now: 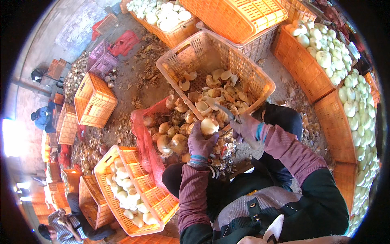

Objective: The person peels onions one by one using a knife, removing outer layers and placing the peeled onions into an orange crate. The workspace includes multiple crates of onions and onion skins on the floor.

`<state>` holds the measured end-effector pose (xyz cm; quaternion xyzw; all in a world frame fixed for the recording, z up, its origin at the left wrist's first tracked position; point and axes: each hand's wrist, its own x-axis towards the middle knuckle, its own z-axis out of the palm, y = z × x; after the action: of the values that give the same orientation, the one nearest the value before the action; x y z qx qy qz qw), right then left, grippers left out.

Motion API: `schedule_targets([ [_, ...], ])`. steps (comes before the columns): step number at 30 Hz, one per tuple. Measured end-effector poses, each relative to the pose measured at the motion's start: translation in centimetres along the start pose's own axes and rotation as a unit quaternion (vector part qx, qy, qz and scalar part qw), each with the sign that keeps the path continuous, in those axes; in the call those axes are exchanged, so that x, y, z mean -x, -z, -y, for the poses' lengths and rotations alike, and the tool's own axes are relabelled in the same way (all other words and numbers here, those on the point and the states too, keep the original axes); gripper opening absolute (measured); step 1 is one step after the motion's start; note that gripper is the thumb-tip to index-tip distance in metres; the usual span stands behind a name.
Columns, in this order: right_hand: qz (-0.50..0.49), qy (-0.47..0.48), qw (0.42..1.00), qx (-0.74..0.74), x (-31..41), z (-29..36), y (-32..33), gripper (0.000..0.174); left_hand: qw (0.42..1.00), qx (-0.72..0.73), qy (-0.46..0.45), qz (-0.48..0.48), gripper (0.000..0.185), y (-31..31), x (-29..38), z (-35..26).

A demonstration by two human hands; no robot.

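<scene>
My gloved left hand (pixel 201 143) holds a partly peeled onion (pixel 209 126), its white flesh bare on the side facing up. In my gloved right hand (pixel 245 126) is a knife (pixel 225 110), blurred, its blade pointing up and left over the peelings. Beneath the knife, an orange plastic crate (pixel 257 68) holds cut onion skins (pixel 216 94) at its near end. Left of my left hand, unpeeled brown onions (pixel 179 142) spill from a red mesh sack (pixel 143 143).
Peeled onions (pixel 125 180) lie in a tilted orange crate (pixel 106 170) at lower left. Crates of peeled onions (pixel 324 58) line the right side; stacked crates (pixel 231 18) stand beyond. Dry skins (pixel 149 64) litter the floor. Other people (pixel 65 227) sit at the left.
</scene>
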<state>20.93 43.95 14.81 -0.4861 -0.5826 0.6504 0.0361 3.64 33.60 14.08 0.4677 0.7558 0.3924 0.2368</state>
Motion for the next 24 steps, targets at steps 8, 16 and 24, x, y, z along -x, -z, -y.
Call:
schedule_targets([
  [8,0.102,-0.025,0.993,0.056,1.8,1.7,-0.6,0.025,0.983,-0.169,-0.073,0.016,0.07,-1.0,-0.7,0.3],
  [16,0.095,-0.089,0.985,0.11,5.7,-2.9,-0.1,0.025,0.981,-0.182,-0.068,0.01,0.07,-0.7,-0.7,0.5],
  [24,0.006,0.025,0.989,0.145,5.1,-1.8,-1.5,0.029,0.98,-0.186,-0.07,-0.001,0.066,-1.0,-0.6,0.0],
])
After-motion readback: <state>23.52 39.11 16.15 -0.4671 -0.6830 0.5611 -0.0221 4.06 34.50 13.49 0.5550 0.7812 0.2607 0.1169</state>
